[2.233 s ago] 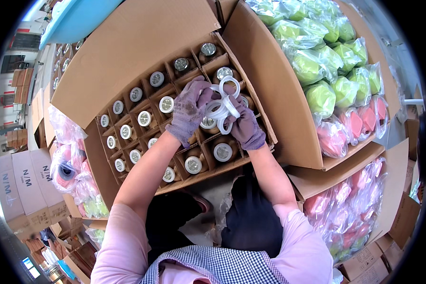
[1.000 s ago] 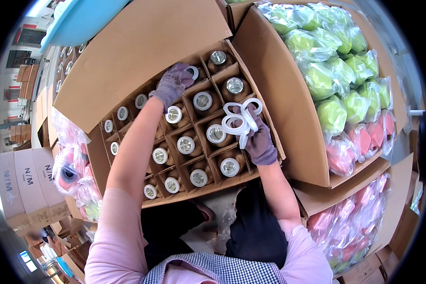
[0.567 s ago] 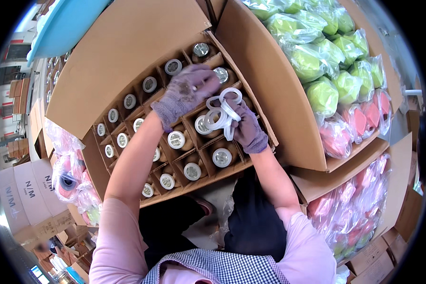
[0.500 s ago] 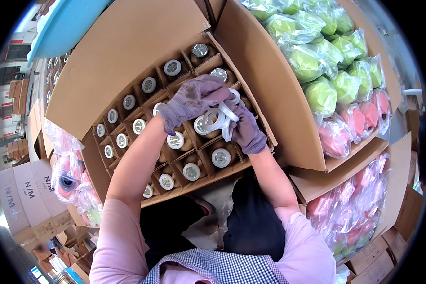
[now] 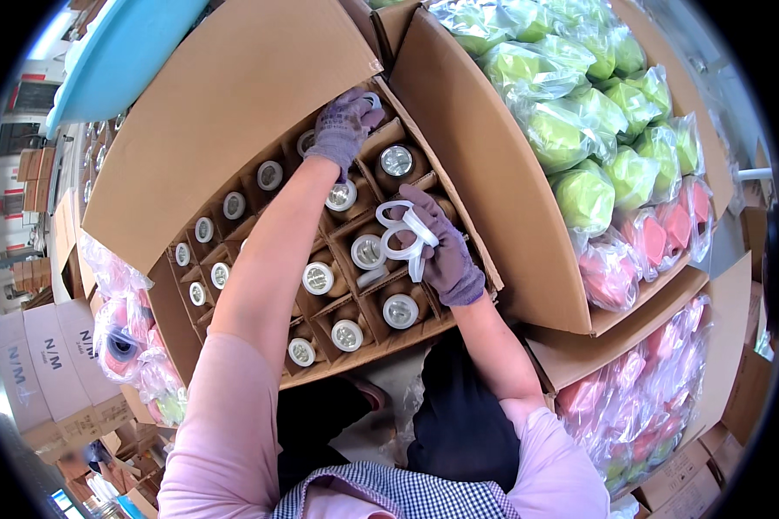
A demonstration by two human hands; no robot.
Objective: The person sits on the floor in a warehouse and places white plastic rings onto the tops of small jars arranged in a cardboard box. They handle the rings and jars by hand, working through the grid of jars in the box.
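A divided cardboard box in front of me holds upright bottles with silvery round tops, many with a white ring around the top. My left hand, in a purple-grey glove, reaches to the far corner compartment. Its fingers are closed on a white ring; the bottle beneath is mostly hidden. Over the right side of the box, my gloved right hand grips several loose white rings. Between the hands stands a bottle with a bare silvery top. Below the rings is a ringed bottle.
The box's raised flap stands along its far left side. To the right, an open carton holds bagged green and pink items. Bagged pink items fill another carton below it. A light-blue basin sits at the upper left.
My left hand has moved away from the right hand to the far corner, taking a white ring. My right hand has shifted slightly nearer with the other rings.
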